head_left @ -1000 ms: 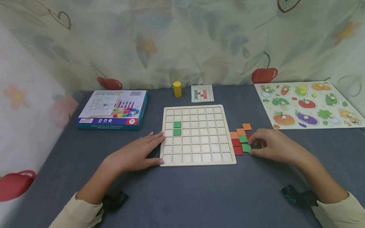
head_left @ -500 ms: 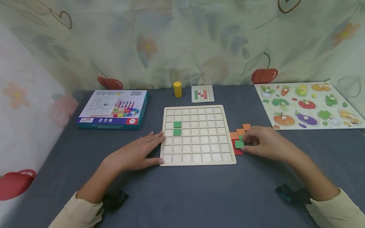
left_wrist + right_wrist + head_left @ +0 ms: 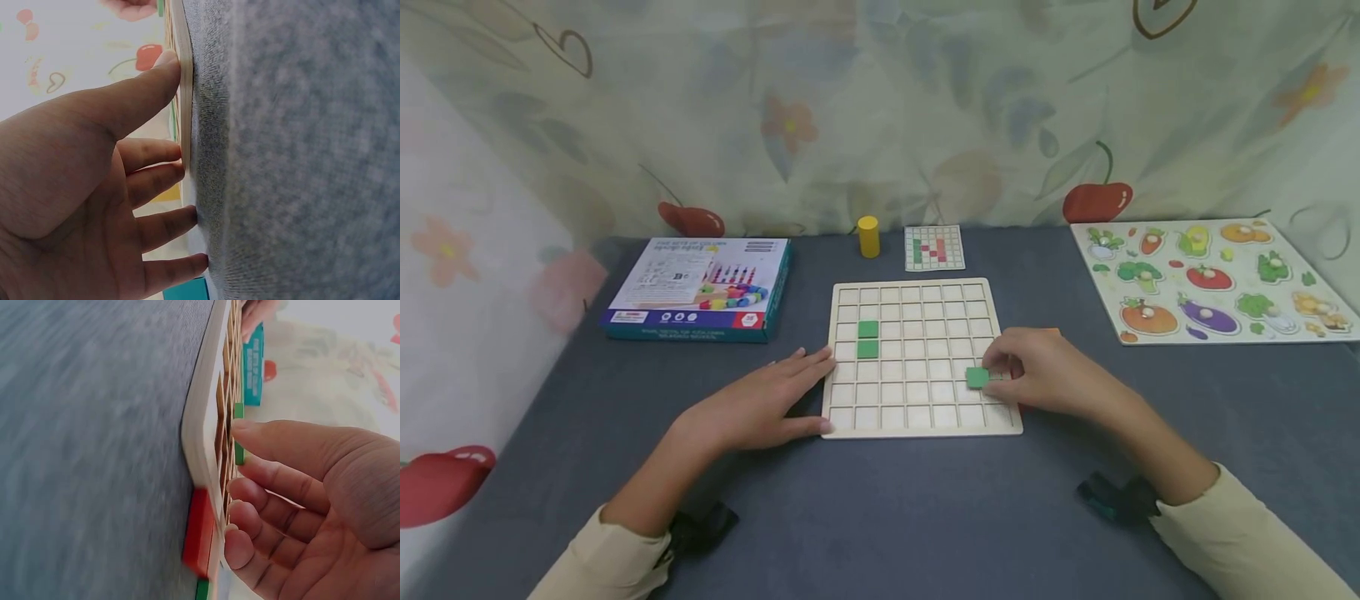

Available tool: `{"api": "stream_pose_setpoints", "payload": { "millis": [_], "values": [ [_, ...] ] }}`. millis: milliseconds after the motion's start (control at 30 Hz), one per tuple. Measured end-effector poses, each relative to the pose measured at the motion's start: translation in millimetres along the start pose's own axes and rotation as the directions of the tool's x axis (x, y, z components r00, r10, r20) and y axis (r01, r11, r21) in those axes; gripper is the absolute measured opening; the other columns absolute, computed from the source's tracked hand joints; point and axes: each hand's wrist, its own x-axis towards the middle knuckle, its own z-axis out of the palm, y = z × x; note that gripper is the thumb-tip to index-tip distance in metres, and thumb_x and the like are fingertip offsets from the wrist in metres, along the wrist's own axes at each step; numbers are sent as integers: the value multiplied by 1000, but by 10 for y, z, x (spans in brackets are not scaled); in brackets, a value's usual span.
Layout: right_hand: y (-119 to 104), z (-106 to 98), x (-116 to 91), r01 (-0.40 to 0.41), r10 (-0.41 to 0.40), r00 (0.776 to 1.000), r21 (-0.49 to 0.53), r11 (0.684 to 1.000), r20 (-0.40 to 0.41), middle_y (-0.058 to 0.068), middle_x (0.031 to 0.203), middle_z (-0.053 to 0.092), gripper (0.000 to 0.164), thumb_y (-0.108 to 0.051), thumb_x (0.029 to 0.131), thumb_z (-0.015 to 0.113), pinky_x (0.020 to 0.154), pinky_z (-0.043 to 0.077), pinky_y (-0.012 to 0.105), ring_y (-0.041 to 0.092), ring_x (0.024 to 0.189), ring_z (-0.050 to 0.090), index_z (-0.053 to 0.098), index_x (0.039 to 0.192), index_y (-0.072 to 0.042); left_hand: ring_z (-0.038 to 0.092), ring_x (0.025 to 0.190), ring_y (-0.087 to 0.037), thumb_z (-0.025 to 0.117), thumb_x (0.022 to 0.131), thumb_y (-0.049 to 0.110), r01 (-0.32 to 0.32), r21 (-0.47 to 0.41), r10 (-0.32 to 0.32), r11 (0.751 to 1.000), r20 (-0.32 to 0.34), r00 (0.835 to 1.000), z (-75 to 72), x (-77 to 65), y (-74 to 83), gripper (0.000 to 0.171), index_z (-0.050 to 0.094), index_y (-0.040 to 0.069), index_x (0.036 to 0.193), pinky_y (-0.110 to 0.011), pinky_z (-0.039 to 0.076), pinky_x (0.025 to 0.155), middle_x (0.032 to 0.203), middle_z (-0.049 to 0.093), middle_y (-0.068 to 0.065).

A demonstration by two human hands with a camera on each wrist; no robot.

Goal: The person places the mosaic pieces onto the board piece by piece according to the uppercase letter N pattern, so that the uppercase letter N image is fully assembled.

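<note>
A pale wooden grid board (image 3: 917, 423) lies on the dark cloth, with two green square tiles (image 3: 868, 339) set one behind the other in its left part. My right hand (image 3: 1037, 367) pinches another green square tile (image 3: 977, 378) between thumb and fingers, over the board's right side. In the right wrist view that green tile (image 3: 239, 447) shows edge-on at the thumb tip. My left hand (image 3: 767, 396) rests at the board's left edge, fingers spread and thumb touching the near left corner. In the left wrist view its thumb and fingers lie along the board's side (image 3: 185, 119).
Red tiles (image 3: 201, 534) lie against the board's right edge, mostly hidden by the right hand in the head view. Behind the board are a small pattern card (image 3: 934, 247) and a yellow cylinder (image 3: 868, 237). A bead-set box (image 3: 696, 287) lies left, a vegetable puzzle board (image 3: 1217, 283) right.
My right hand has picked up a green tile from the loose tiles right of the board and carried it left over the grid. My left hand has stayed at the board's edge.
</note>
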Motion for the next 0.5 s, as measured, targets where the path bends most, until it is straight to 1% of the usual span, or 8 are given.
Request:
{"api": "stream_pose_setpoints", "payload": {
  "millis": [100,233,333,500],
  "values": [
    [-32,60,77,9,-9,1000,20,1000,3,-3,79,60,18,-9,80,81,66,48,31,14,74,54,74,96,-7,15,150,-35,66,93,52,4,1,-4,1000,1,1000,2,-5,1,87,27,11,160,-58,20,116,165,22,-6],
    [-81,130,170,25,-25,1000,6,1000,3,-4,81,63,17,-10,80,80,69,48,33,14,75,55,74,96,-9,16,150,-35,66,93,53,4,7,-4,1000,-3,1000,3,-8,0,87,28,11,160,-58,21,116,165,22,-6],
    [-126,172,231,36,-36,999,10,999,18,-3,83,64,17,-12,81,79,71,49,34,14,77,56,74,97,-8,16,150,-35,66,93,53,3,8,-3,1000,-3,1000,4,-8,0,87,28,11,159,-58,21,116,165,22,-6],
    [-189,226,299,32,-33,999,36,999,29,-3,83,63,16,-11,81,79,72,50,34,14,78,57,74,96,-9,16,150,-35,66,93,52,-3,5,3,1000,-3,1000,3,-7,0,87,28,11,159,-58,20,116,165,22,-7]
  ]
}}
